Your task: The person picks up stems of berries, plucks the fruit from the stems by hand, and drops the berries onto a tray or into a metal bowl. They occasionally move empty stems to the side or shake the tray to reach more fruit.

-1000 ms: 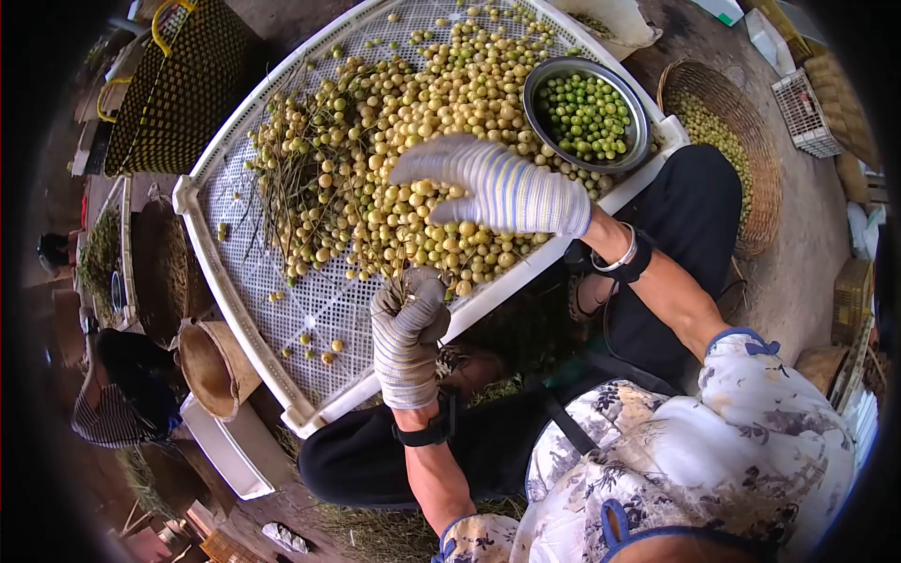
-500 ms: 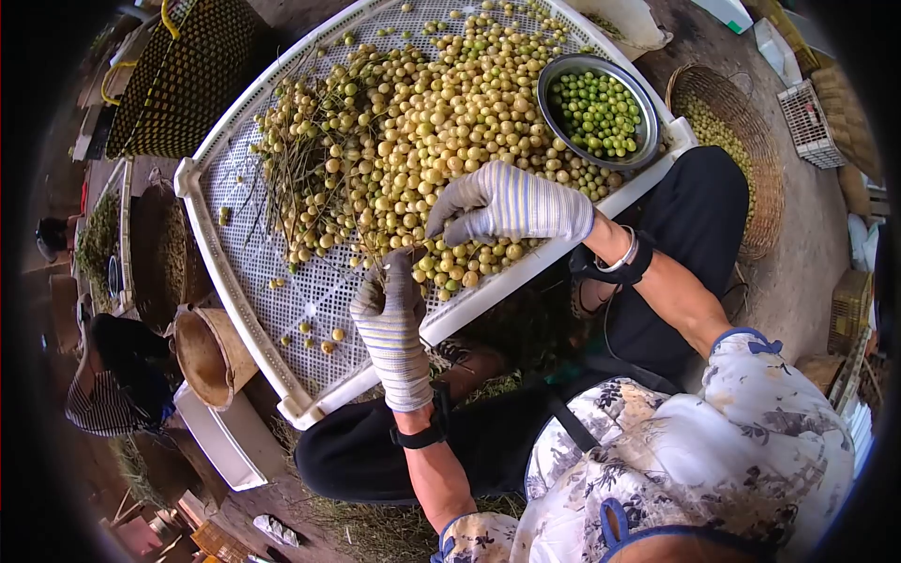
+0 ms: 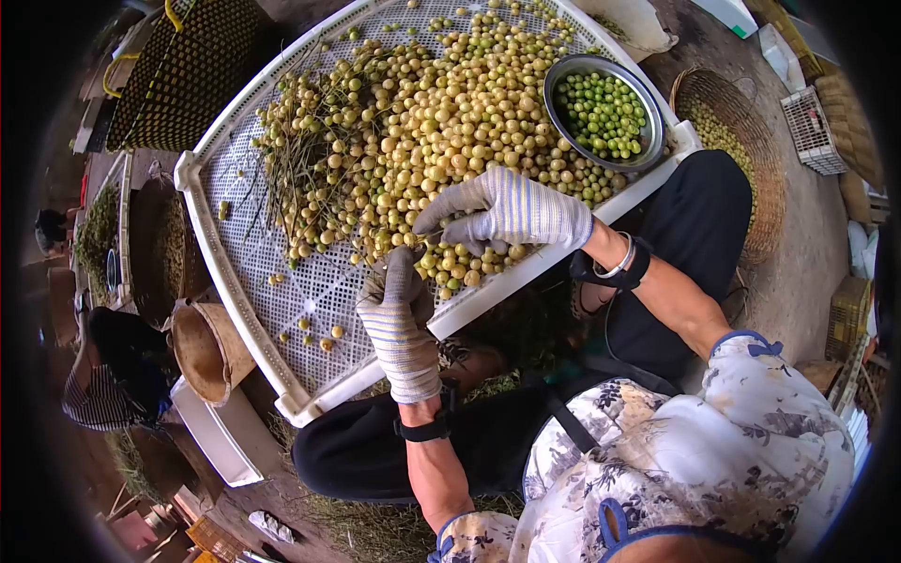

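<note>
My left hand (image 3: 396,324), in a striped knit glove with dark fingertips, is closed in a pinch at the near edge of a white perforated tray (image 3: 202,188). Whatever it pinches is too small to name. Just right of it, my right hand (image 3: 516,211), gloved alike, reaches over the fruit with its fingers bent together near the left fingertips. What sits between those fingers is hidden. Under and beyond both hands lies a heap of small round yellowish fruits (image 3: 460,141), with thin brown stems (image 3: 291,188) on its left side.
A metal bowl (image 3: 552,111) of green fruits stands at the tray's right corner. Beyond it is a wicker basket (image 3: 765,178) with more fruit. To the left are a dark woven basket (image 3: 188,80), a tan bucket (image 3: 202,352) and another person (image 3: 117,366).
My right hand's fingertips have shifted slightly left, closer to the left hand. The left hand has moved a little right and keeps its pinch.
</note>
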A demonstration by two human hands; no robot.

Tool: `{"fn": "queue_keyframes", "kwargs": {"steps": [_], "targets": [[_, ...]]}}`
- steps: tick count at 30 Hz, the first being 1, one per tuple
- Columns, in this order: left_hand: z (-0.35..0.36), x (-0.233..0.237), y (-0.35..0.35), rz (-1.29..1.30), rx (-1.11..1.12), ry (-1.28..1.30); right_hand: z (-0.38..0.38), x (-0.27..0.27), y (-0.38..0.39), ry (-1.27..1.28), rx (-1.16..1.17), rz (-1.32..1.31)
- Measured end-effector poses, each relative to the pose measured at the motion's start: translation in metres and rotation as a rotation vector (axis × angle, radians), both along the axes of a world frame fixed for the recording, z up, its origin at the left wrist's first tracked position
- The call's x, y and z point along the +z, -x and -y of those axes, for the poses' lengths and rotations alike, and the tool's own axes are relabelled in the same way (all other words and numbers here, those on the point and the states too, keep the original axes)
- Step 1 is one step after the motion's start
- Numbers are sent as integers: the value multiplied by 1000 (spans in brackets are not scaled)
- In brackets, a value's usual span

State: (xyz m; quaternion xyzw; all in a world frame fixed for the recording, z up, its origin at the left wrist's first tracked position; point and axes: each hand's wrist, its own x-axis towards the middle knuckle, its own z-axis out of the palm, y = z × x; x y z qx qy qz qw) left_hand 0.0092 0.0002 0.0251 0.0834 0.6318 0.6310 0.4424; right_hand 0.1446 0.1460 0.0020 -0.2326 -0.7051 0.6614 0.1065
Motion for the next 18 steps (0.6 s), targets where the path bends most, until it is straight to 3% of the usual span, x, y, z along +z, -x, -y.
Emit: {"fn": "queue_keyframes", "kwargs": {"steps": [3,4,5,7,8,9,11,12,15,16,17,18], "targets": [[0,0,-1,20,5,-20,-4,3,2,-88,23,-125],[0,2,-1,10,-6,-12,-5,-4,10,-483,-25,-148],[-1,4,-4,-2,2,-32,-5,-3,8,-690,34,130],[-2,7,-5,-38,47,-25,-1,17,12,-779,154,425],[-2,8,-3,-9,66,-7,-1,9,11,-773,138,375],[-1,6,1,16,73,-37,-1,6,10,-681,44,157],[1,0,8,66,83,-96,-3,6,2,241,52,3],[3,0,7,36,50,-86,-4,12,1,251,60,-5],[5,4,8,69,65,-96,-5,6,6,-348,102,-12],[8,3,11,80,52,-113,-3,10,9,-717,139,179],[10,6,12,90,60,-138,2,15,11,-816,145,426],[11,11,12,98,69,-163,3,17,14,-848,146,490]]}}
